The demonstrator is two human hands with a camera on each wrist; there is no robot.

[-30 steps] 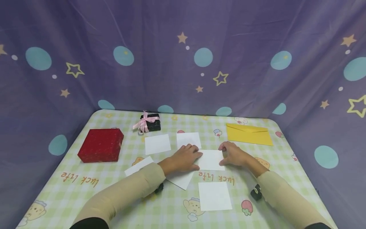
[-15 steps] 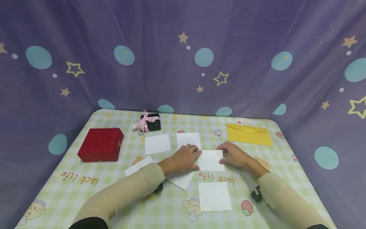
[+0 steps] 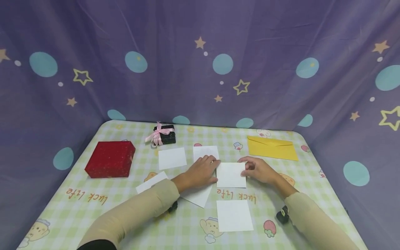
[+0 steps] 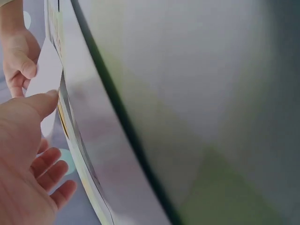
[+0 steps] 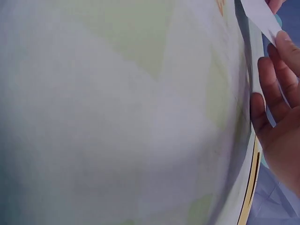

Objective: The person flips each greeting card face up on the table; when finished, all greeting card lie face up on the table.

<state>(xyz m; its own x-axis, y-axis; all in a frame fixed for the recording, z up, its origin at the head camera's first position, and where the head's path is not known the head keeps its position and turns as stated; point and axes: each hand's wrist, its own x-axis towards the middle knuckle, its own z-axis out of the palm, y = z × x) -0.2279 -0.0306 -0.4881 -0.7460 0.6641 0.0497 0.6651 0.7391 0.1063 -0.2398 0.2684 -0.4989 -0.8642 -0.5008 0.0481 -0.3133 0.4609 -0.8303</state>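
A square white sheet of paper [image 3: 230, 175] is held between both hands, slightly above the table. My left hand [image 3: 201, 172] grips its left side, index finger at the upper corner and thumb lower on that edge. In the left wrist view the thumb [image 4: 44, 103] lies against the paper [image 4: 47, 70]. My right hand [image 3: 257, 170] pinches the right edge; its thumb shows on the sheet [image 5: 262, 18] in the right wrist view. Under the left hand and forearm lie more white papers [image 3: 198, 198], partly hidden.
More white papers lie behind [image 3: 172, 158] and in front [image 3: 235, 216] of the hands. A red box [image 3: 109, 159] stands at left, a small black box with a pink ribbon [image 3: 165, 134] at the back. Back right is a yellow envelope [image 3: 272, 148]. A checked cloth [image 3: 175, 229] covers the table.
The right hand has shifted slightly at the right edge of the paper, and the sheet now looks raised a little off the table. The left hand has stayed almost in place.
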